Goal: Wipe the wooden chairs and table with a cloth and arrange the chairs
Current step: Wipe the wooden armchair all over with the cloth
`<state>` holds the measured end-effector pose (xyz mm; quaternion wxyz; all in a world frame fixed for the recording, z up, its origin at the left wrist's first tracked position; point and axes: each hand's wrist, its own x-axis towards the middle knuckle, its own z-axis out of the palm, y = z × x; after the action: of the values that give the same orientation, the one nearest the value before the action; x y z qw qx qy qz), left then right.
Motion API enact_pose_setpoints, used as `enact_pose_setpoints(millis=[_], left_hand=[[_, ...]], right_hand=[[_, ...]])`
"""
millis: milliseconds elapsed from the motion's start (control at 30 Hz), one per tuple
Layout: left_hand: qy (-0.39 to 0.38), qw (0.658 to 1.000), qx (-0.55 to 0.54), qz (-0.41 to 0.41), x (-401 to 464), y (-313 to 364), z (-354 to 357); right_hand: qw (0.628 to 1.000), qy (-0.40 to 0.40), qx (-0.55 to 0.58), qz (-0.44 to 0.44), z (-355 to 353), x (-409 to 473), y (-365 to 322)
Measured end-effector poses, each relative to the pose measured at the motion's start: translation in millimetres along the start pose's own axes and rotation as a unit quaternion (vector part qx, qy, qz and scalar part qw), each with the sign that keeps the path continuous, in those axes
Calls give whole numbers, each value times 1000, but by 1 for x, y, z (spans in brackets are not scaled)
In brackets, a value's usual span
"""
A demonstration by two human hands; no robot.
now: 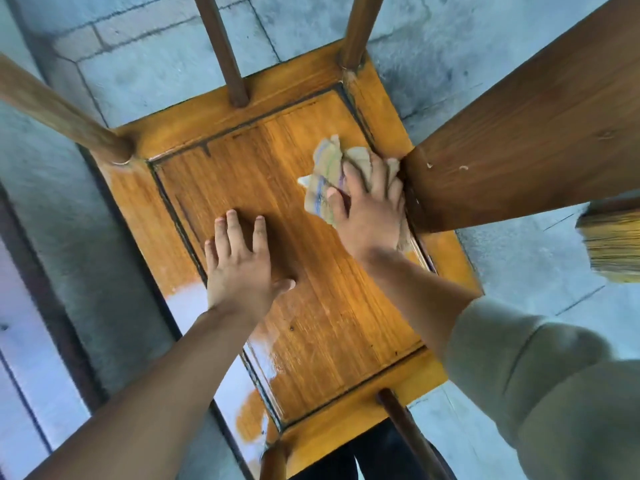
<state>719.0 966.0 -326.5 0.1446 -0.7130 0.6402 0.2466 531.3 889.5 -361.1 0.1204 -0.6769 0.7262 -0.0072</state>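
Right hand (372,206) fingers spread and slightly bent, pressing down on a crumpled striped cloth (329,174), thumb lying on the cloth too; cloth sits on the far right part of the wooden seat panel (311,306), tight against the base of a wide wooden board (519,133) that rises up to the right. Left hand (239,261) flat, fingers straight and apart, palm resting on the panel left of centre, holding nothing. Round wooden legs or rails (221,46) stick up from the frame corners. Grey sleeve (536,375) on right arm. Tiled grey floor (156,46) around; yellowish broom bristles (613,244) at right edge.
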Motion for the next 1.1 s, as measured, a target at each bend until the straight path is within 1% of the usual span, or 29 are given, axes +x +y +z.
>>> enact_pose_setpoints(millis=[67, 133, 200, 267, 300, 333, 367, 400, 433, 467, 500, 533, 567, 600, 667, 700, 733, 800, 867, 900, 933, 967, 1033, 1067, 1100], left_hand=[[-7, 1000, 8, -5, 3, -2, -3], [-6, 1000, 24, -2, 11, -6, -8], [4, 1000, 20, -9, 26, -9, -13], [10, 1000, 4, -17, 35, -7, -16], [14, 1000, -7, -21, 38, -4, -16], [19, 1000, -11, -20, 39, -1, -16], [30, 999, -16, -20, 46, 1, -19], [32, 999, -16, -18, 47, 2, -21], [36, 999, -16, -18, 51, 2, -24], [37, 999, -17, -21, 54, 1, -26], [33, 999, -16, -25, 58, 0, -27], [26, 999, -16, -26, 60, -1, -27], [22, 999, -18, -22, 62, -1, -27], [20, 999, -22, -21, 66, -2, -28], [23, 999, -27, -24, 73, -2, -33], [30, 999, -33, -22, 76, -1, -35], [34, 998, -39, -20, 74, -1, -34], [46, 998, -40, -9, 66, -1, -32], [76, 996, -44, 5, 44, -9, -24], [98, 994, -46, 5, 28, -19, -17], [120, 992, -45, 2, 17, -27, -12], [123, 992, -38, 0, 2, -36, -6], [96, 995, -28, 8, -24, -53, 4], [82, 996, -19, 15, -31, -59, 8], [73, 997, -7, 20, -39, -66, 13]], right_hand=[[995, -20, 0, -100, 7, -37, -6], [977, -42, -11, -208, 14, -48, -8], [965, -33, -25, -258, 14, -11, -6], [964, 6, -42, -262, 8, 35, -5], [970, 20, -62, -236, 2, 58, -3], [980, 31, -78, -182, -1, 78, -2], [990, 38, -89, -105, -5, 104, -6], [996, 47, -74, -9, -8, 122, -9], [994, 55, -32, 91, -11, 143, -16], [980, 58, 34, 188, -15, 162, -21], [955, 56, 102, 275, -19, 178, -26], [933, 54, 141, 328, -23, 189, -29], [928, 51, 142, 341, -25, 193, -30], [944, 55, 114, 304, -25, 194, -31], [988, 63, 12, 143, -23, 180, -32], [996, 67, -27, 59, -22, 173, -31], [997, 69, -40, -9, -20, 161, -31], [989, 68, -24, -128, -15, 135, -38], [969, 21, -1, -244, -5, 94, -48], [953, -15, -5, -304, 2, 66, -51], [928, -47, -13, -370, 6, 47, -49], [893, -82, -22, -443, 10, 28, -45], [820, -129, -44, -556, 10, 16, -35], [805, -135, -61, -575, 8, 24, -35], [813, -127, -66, -565, 9, 32, -42]])
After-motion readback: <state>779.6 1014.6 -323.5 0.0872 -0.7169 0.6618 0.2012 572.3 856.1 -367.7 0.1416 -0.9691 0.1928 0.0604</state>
